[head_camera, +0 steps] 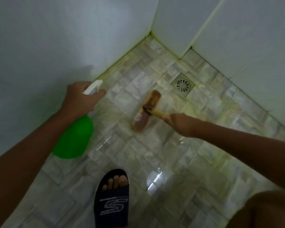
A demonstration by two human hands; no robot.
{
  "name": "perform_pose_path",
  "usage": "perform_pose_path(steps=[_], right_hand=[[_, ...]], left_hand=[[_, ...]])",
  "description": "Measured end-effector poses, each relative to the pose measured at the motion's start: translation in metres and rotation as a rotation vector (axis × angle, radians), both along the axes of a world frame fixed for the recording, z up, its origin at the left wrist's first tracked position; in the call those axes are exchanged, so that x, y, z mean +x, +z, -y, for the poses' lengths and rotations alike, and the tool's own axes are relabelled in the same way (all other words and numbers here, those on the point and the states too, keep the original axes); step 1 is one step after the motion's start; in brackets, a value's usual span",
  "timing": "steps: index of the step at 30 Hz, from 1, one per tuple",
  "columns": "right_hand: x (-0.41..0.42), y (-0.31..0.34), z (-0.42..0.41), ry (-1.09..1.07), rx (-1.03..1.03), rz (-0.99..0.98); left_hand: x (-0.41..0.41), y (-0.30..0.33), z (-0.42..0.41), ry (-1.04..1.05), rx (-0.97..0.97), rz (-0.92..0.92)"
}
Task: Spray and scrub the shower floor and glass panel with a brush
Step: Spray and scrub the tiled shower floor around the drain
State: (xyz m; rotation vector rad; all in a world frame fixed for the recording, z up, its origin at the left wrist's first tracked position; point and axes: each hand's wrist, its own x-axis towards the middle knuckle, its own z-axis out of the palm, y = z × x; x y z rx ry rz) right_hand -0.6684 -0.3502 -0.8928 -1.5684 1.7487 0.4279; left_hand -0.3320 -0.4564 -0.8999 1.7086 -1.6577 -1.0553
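My left hand (80,97) grips a green spray bottle (73,139) by its white trigger head (93,87), the nozzle aimed toward the floor by the left wall. My right hand (181,123) holds the yellow handle of a wooden scrub brush (146,111), whose head lies flat on the wet stone-pattern shower floor (155,155), just left of the drain. The brush looks blurred. No glass panel is clearly recognisable from this angle.
A round metal floor drain (183,84) sits right of the brush. White walls (56,38) meet in a corner at the top, with yellow-green grime along the base. My foot in a dark slide sandal (112,198) stands at bottom centre; a knee shows at bottom right.
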Motion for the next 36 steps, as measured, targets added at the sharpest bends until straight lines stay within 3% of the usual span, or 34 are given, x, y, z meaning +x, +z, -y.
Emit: perform_pose_path(steps=[5, 12, 16, 20, 24, 28, 32, 36], right_hand=[[-0.034, 0.007, 0.009, -0.262, -0.002, -0.061], [0.038, 0.002, 0.016, -0.995, -0.185, 0.464], [0.065, 0.014, -0.061, -1.26, -0.202, 0.542], [0.079, 0.009, -0.16, -1.333, -0.145, 0.379], [0.069, 0.004, -0.191, -1.327, -0.073, 0.219], [0.014, 0.016, -0.13, -1.161, -0.055, 0.306], [-0.045, 0.022, -0.04, -1.163, -0.123, 0.415], [-0.049, 0.025, -0.036, -1.099, -0.06, 0.392]], left_hand=[[-0.02, 0.006, -0.014, -0.14, -0.059, 0.014], [-0.074, 0.007, -0.014, -0.289, -0.103, 0.029], [-0.112, 0.005, -0.015, -0.418, -0.134, 0.03], [-0.151, 0.004, -0.013, -0.499, -0.081, 0.031], [-0.177, 0.007, -0.013, -0.528, -0.062, 0.027], [-0.191, 0.008, -0.009, -0.541, -0.04, 0.067], [-0.197, 0.009, -0.01, -0.547, -0.049, 0.067], [-0.199, 0.01, -0.009, -0.542, -0.037, 0.089]])
